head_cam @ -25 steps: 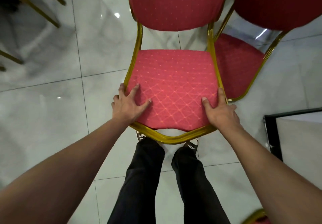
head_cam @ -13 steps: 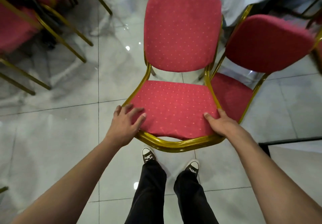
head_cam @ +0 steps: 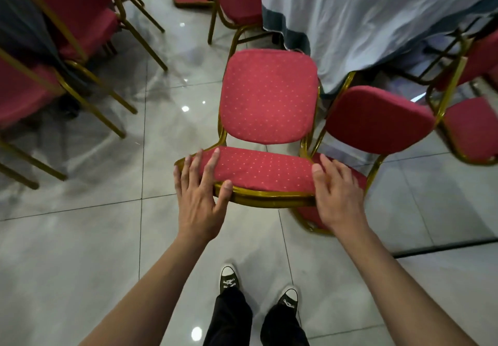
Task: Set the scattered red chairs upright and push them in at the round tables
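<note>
We see a glossy floor (head_cam: pixel 80 251) of large grey marbled tiles with thin dark grout lines; small bright spots of ceiling light glint on it. A pale tablecloth (head_cam: pixel 363 30) with a darker grey band along its hem hangs from the upper right, its folds reaching nearly to the tiles. At the bottom stand two black canvas sneakers (head_cam: pixel 229 278) with white toe caps, under black trouser legs (head_cam: pixel 231 318). A thin dark strip (head_cam: pixel 444 248) crosses the floor at right
</note>
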